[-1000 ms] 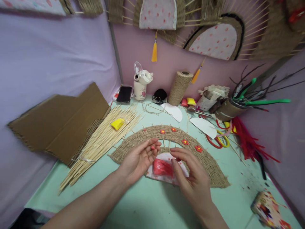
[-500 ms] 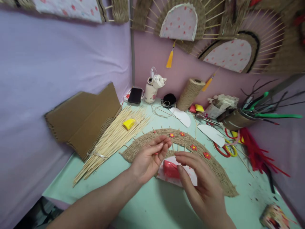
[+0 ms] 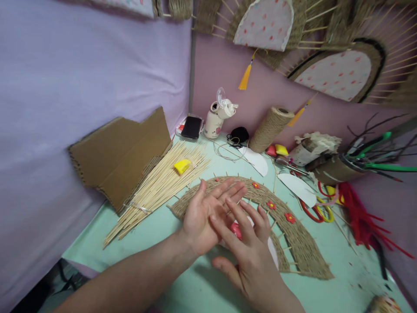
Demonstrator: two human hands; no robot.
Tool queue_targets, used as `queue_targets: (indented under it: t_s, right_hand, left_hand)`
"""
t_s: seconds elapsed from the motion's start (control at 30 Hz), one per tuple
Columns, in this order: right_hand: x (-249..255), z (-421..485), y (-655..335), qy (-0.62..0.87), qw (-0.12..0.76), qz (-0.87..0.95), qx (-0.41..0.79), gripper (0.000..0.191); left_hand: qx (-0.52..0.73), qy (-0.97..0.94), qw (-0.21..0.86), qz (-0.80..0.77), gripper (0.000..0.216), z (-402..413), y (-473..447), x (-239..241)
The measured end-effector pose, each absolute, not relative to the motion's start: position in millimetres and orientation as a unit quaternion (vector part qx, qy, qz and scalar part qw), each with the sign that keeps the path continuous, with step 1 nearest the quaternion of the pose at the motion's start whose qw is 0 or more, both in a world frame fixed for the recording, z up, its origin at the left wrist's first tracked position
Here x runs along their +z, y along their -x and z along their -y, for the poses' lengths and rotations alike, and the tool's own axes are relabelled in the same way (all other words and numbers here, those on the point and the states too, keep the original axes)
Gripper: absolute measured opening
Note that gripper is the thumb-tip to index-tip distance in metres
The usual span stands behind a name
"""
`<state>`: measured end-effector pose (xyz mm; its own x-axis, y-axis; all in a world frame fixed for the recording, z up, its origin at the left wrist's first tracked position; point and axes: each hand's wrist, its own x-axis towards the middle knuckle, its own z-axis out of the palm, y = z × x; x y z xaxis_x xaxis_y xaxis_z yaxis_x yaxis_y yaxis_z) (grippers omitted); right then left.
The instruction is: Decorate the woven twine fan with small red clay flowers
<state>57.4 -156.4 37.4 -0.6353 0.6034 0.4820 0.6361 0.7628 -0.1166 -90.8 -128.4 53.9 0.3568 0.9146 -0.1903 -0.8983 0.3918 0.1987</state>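
My left hand lies palm up with its fingers stretched out, above the left end of a woven twine fan arc. My right hand is flat with fingers spread, and its fingertips rest across the left palm. Whether anything lies between the two hands is hidden. A red clay packet shows between them, on the white cloth centre of the fan. Small red clay flowers dot the arc.
A bundle of bamboo sticks with a yellow clay packet lies at left, beside folded cardboard. At the back stand a twine spool, a cup and a phone. Scissors and red pipe cleaners lie at right.
My left hand has opened flat, palm up. My right hand has left the red packet and moved left onto the left palm. The view has shifted left.
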Motion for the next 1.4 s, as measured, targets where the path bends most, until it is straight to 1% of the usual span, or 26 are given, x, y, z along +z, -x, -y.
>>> queue_targets:
  t_s: [0.13,0.23,0.3,0.4,0.47,0.57,0.63,0.73,0.87,0.93,1.03,1.2,1.33,1.4]
  right_hand:
    - [33.0,156.2,-51.7,0.376,0.242,0.893,-0.047,0.066]
    - [32.3,158.7,-50.4,0.364,0.236,0.901,-0.033,0.072]
    - [32.2,160.5,-52.0,0.352,0.24,0.904,-0.03,0.069]
    - [31.3,161.1,-54.7,0.379,0.259,0.888,-0.034,0.061]
    - [30.7,160.9,-54.4,0.397,0.265,0.878,-0.031,0.063]
    - [30.7,161.7,-52.0,0.376,0.256,0.89,-0.014,0.071]
    - [30.9,162.1,-51.6,0.361,0.251,0.898,-0.01,0.069]
    - [30.6,161.3,-52.8,0.388,0.263,0.883,-0.023,0.065]
    - [30.3,161.0,-52.6,0.387,0.257,0.886,-0.015,0.071]
    - [30.1,161.6,-52.4,0.372,0.25,0.894,-0.012,0.07]
    - [29.2,161.6,-53.2,0.395,0.265,0.879,-0.016,0.065]
    - [27.9,160.2,-54.6,0.385,0.264,0.884,-0.001,0.07]
    - [27.1,159.5,-55.1,0.4,0.272,0.875,-0.003,0.064]
    - [26.8,159.6,-54.3,0.407,0.268,0.873,0.0,0.067]
  left_hand:
    - [0.532,-0.003,0.83,-0.169,0.062,131.5,86.9,53.6]
    - [0.514,0.014,0.84,-0.177,0.065,131.6,84.8,52.9]
    - [0.519,0.007,0.839,-0.164,0.066,130.5,85.7,52.6]
    - [0.541,0.001,0.827,-0.153,0.065,129.3,87.6,53.6]
    - [0.533,0.008,0.831,-0.158,0.065,129.7,87.3,54.7]
    - [0.505,0.008,0.847,-0.167,0.069,130.3,86.2,54.9]
    - [0.51,-0.003,0.845,-0.16,0.068,129.9,86.7,54.1]
    - [0.533,-0.021,0.834,-0.144,0.064,129.2,88.6,52.2]
    - [0.505,-0.027,0.851,-0.142,0.067,129.4,88.8,50.7]
    - [0.502,-0.026,0.854,-0.136,0.067,129.2,88.8,50.9]
    - [0.52,-0.019,0.843,-0.134,0.065,128.9,88.9,51.7]
    - [0.49,-0.014,0.861,-0.134,0.069,127.8,89.8,52.1]
    - [0.54,-0.008,0.831,-0.132,0.063,126.2,91.2,53.1]
    - [0.524,0.004,0.841,-0.137,0.064,126.8,89.9,52.2]
